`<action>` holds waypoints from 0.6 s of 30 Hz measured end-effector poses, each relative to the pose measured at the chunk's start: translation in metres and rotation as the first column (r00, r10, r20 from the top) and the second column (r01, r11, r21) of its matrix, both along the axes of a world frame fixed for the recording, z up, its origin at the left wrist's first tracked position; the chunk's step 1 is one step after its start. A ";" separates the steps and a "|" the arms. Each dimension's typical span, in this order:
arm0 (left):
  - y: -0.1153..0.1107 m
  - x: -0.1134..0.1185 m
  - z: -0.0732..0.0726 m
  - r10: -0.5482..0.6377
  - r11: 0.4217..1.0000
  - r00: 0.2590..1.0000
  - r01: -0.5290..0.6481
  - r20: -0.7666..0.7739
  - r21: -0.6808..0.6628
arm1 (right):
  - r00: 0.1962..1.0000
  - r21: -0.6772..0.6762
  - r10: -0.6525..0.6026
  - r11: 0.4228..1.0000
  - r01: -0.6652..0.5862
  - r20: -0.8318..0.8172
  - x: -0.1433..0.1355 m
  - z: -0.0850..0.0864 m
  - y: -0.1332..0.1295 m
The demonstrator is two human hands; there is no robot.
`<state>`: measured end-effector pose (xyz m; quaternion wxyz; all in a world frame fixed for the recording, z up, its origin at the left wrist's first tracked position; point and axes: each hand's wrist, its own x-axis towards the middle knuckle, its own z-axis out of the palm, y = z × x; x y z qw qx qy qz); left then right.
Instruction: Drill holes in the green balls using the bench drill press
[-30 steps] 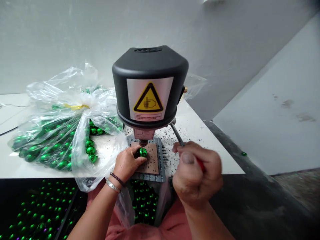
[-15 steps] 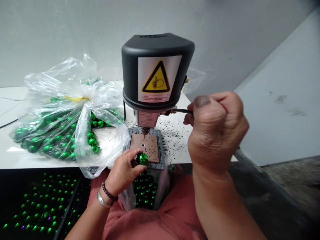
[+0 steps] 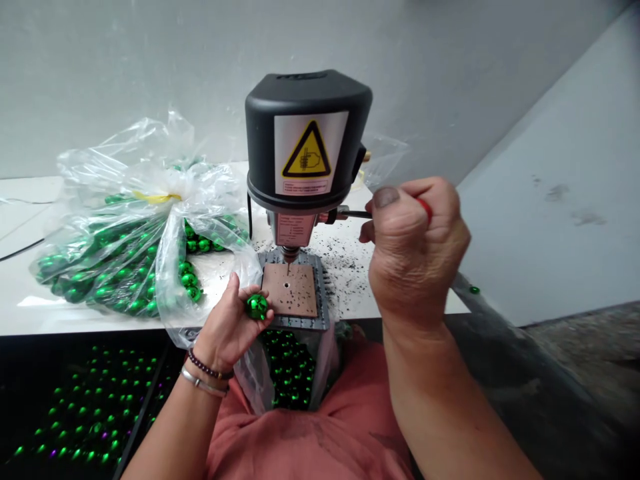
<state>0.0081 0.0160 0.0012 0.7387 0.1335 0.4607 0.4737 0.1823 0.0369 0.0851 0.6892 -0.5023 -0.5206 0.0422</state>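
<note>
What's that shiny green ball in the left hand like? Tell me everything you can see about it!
The shiny green round ball looks smooth and mirror-like, perhaps coated plastic, with bright highlights and dark patches that may be reflections. It rests against the fingers of the open left hand, whose thumb stands away from it. It is just left of the flat brown square board, near its front corner.

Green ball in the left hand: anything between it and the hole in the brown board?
Only the fingertips of the left hand, beside the green ball. Past them nothing visible blocks the hole; dark chips dot the brown board, and the drill bit hangs above it.
</note>
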 end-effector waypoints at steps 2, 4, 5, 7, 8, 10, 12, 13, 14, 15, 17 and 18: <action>0.000 0.001 0.003 0.015 1.000 0.999 -0.015 0.046 0.008 | 1.000 0.003 0.009 1.000 -0.009 0.010 0.000 0.000 -0.001; -0.001 0.002 0.004 0.028 0.999 0.999 -0.029 0.038 0.041 | 1.000 0.009 0.021 1.000 -0.021 0.020 0.001 0.001 -0.002; -0.002 0.003 0.003 0.029 0.998 0.999 -0.031 0.023 0.060 | 0.999 0.010 0.025 1.000 -0.025 0.025 0.001 0.001 -0.003; -0.002 0.003 0.000 0.031 0.995 1.000 -0.030 -0.007 0.098 | 0.999 0.006 0.024 1.000 -0.025 0.037 0.001 0.002 -0.004; -0.001 0.004 -0.002 0.029 0.994 0.999 -0.027 -0.018 0.109 | 0.999 0.003 0.020 1.000 -0.020 0.043 0.001 0.002 -0.004; 0.002 0.005 -0.004 0.032 0.993 0.999 -0.028 -0.028 0.111 | 0.999 0.004 0.007 1.000 -0.007 0.054 0.001 0.002 -0.004; 0.005 0.006 -0.006 0.037 0.995 0.999 -0.034 -0.026 0.092 | 0.998 0.011 -0.002 1.000 0.002 0.067 0.002 0.002 -0.004; 0.007 0.006 -0.006 0.034 0.996 0.999 -0.032 -0.022 0.083 | 0.997 0.015 -0.004 1.000 0.002 0.074 0.002 0.002 -0.004; 0.008 0.007 -0.006 0.027 0.997 1.000 -0.025 -0.016 0.079 | 0.997 0.020 -0.003 1.000 0.002 0.080 0.003 0.002 -0.004; 0.009 0.007 -0.006 0.013 0.996 1.000 -0.013 -0.010 0.083 | 0.996 0.026 -0.003 1.000 0.000 0.086 0.003 0.002 -0.003; 0.010 0.008 -0.006 -0.014 0.994 1.000 0.016 -0.018 0.113 | 0.995 0.038 -0.005 0.999 0.002 0.095 0.004 0.002 -0.003; 0.010 0.009 -0.006 -0.023 0.990 0.999 0.028 -0.037 0.140 | 0.995 0.042 -0.009 0.999 0.005 0.099 0.004 0.002 -0.003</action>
